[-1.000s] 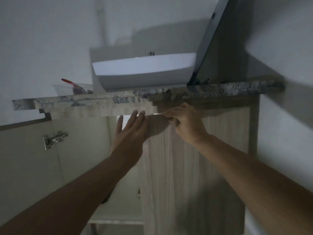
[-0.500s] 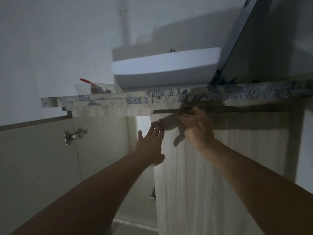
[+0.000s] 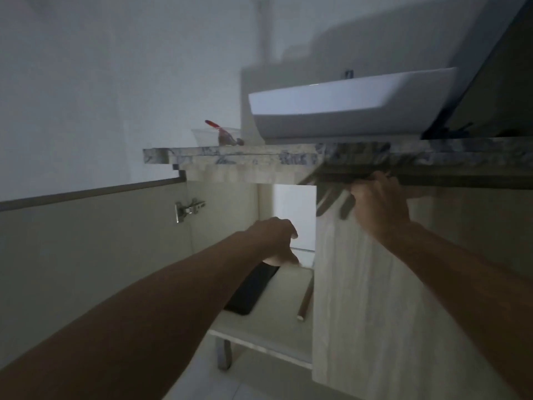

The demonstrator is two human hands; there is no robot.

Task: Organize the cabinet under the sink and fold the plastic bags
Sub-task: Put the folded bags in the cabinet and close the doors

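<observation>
My right hand grips the cabinet door top to swing it; left hand, seemingly loose and empty, reaches inside.

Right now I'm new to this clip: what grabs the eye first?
The white basin sits on the marble countertop at upper right. Beneath it, the right hand grips the wooden cabinet door by its top edge, while the left hand reaches into the open cabinet.
</observation>
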